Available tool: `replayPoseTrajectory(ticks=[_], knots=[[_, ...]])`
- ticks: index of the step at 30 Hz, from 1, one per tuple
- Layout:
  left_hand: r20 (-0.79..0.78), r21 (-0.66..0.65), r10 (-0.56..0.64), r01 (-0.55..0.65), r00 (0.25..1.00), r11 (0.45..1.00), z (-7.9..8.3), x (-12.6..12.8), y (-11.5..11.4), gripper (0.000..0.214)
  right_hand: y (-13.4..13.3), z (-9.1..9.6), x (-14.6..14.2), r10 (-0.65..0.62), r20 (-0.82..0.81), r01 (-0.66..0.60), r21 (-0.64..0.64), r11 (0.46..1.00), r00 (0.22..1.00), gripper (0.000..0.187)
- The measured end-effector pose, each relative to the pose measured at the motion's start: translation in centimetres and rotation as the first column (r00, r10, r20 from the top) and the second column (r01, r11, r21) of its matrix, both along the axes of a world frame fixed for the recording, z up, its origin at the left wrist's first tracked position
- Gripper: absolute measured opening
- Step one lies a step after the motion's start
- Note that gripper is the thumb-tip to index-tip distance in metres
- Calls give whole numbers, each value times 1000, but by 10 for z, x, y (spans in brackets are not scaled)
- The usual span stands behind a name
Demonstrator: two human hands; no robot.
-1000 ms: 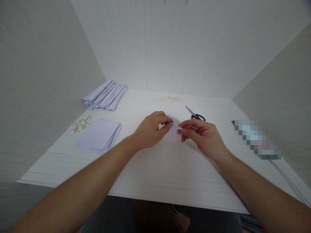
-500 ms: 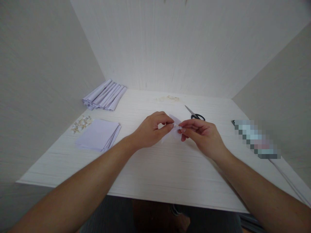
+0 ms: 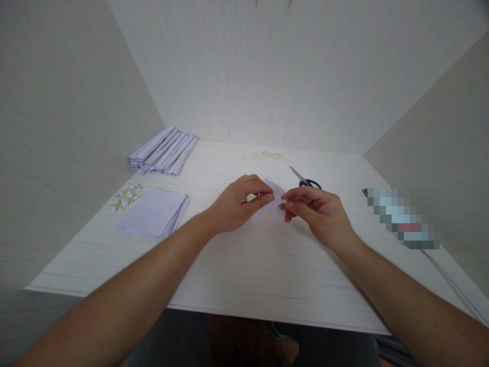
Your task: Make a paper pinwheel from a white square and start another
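Over the middle of the white table [image 3: 248,275], my left hand [image 3: 237,206] and my right hand [image 3: 319,214] meet and pinch a small folded piece of white paper [image 3: 274,189] between thumbs and forefingers. The paper is held just above the tabletop, partly hidden by my fingers. Both hands are closed on it.
Black-handled scissors [image 3: 305,181] lie just behind my right hand. A stack of square white sheets [image 3: 153,214] sits at the left, with small gold pins [image 3: 126,195] beside it. Folded paper strips [image 3: 164,150] lie in the back left corner. A blurred object [image 3: 401,219] rests at the right.
The paper between my fingers has shifted slightly, a lower flap now showing under my left thumb. Hands stay in nearly the same place.
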State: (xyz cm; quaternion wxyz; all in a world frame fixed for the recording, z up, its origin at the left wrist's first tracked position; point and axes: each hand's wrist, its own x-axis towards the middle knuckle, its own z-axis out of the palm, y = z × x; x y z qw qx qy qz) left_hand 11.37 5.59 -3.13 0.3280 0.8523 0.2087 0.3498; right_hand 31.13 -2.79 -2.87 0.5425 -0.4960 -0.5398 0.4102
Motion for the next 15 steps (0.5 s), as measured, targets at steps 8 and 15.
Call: replayPoseTrajectory(ticks=[8,15], knots=[[13,-2,-49,49,999,999,1,-2,1,16,0,-1,1,30,-28,-30,14,999,999,12],[27,-14,-69,69,997,997,2,-2,0,15,1,-2,1,34,-47,-33,19,999,998,10]])
